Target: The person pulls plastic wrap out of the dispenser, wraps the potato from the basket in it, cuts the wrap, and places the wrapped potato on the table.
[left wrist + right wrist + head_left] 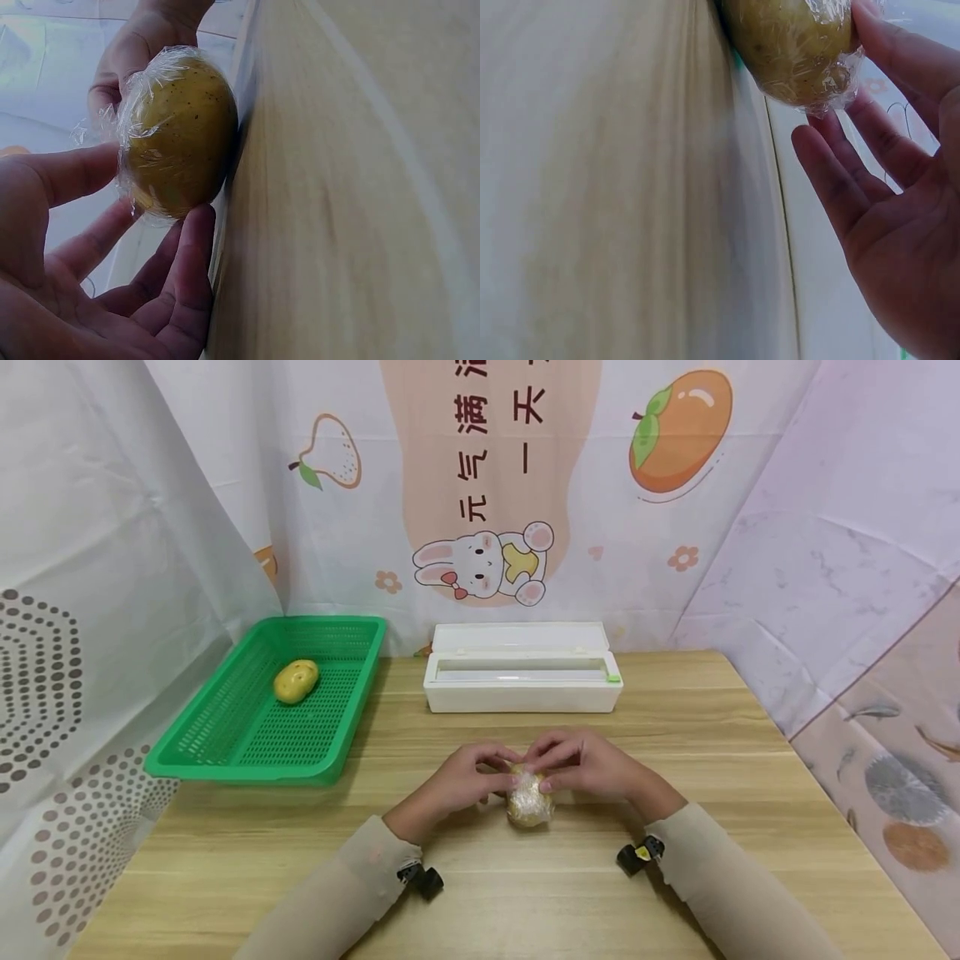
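Observation:
A potato [529,808] wrapped in clear cling film [528,787] rests on the wooden table between both hands. My left hand [474,777] holds it from the left; in the left wrist view the thumb presses the film and the curled fingers touch the potato's [184,139] side. From the right, my right hand [588,766] pinches the film at the top, its thumb [896,45] against the wrapped potato [795,52]. Crumpled film edges gather under the fingertips of both hands. The right index fingertip is partly hidden behind the film.
At the back left a green plastic basket [347,727] contains another potato [296,682], unwrapped. Behind the hands stands a white cling film box [523,697] with its lid raised and a roll inside. A printed curtain [480,460] hangs along the table's back edge.

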`<control>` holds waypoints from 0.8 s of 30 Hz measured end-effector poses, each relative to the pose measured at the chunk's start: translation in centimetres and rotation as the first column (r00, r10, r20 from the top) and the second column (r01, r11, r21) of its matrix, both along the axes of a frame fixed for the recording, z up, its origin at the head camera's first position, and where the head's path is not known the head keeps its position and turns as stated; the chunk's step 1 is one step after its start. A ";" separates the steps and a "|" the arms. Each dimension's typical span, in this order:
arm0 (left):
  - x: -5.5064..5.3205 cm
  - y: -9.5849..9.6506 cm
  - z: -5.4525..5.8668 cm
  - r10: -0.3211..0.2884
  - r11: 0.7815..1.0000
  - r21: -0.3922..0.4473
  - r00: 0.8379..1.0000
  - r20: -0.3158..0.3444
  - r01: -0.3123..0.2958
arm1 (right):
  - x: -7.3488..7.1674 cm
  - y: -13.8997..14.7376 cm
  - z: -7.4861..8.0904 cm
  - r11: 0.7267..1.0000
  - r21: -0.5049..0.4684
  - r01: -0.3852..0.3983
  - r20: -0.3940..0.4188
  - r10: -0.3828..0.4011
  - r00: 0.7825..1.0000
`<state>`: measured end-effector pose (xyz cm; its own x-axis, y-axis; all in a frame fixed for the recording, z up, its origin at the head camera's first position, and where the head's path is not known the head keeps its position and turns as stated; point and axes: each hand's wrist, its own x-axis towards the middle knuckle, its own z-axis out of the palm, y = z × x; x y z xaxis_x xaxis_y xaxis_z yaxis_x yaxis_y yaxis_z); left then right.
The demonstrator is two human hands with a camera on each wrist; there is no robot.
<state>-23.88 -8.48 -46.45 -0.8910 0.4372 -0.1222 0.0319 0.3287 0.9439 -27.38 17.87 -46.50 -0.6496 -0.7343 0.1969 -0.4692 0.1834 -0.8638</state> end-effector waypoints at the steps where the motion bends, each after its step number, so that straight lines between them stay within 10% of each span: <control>1: 0.0 0.0 0.0 -0.003 1.000 0.000 1.000 0.004 0.003 | 0.1 0.0 0.0 1.000 0.008 0.005 -0.019 -0.005 1.000; 12: 0.1 0.0 -0.1 0.002 0.999 -0.045 1.000 0.017 -0.001 | 0.6 -0.3 0.3 0.998 0.044 0.040 -0.229 -0.028 0.973; 24: 0.0 0.2 -0.1 0.019 0.995 -0.095 1.000 -0.022 -0.021 | 0.6 -0.4 0.6 0.999 0.040 0.030 -0.237 -0.020 0.971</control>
<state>-23.87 -8.33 -46.55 -0.9024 0.4064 -0.1434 0.0441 0.4179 0.9074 -26.74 17.51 -45.89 -0.6069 -0.7294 0.3156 -0.6538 0.2323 -0.7201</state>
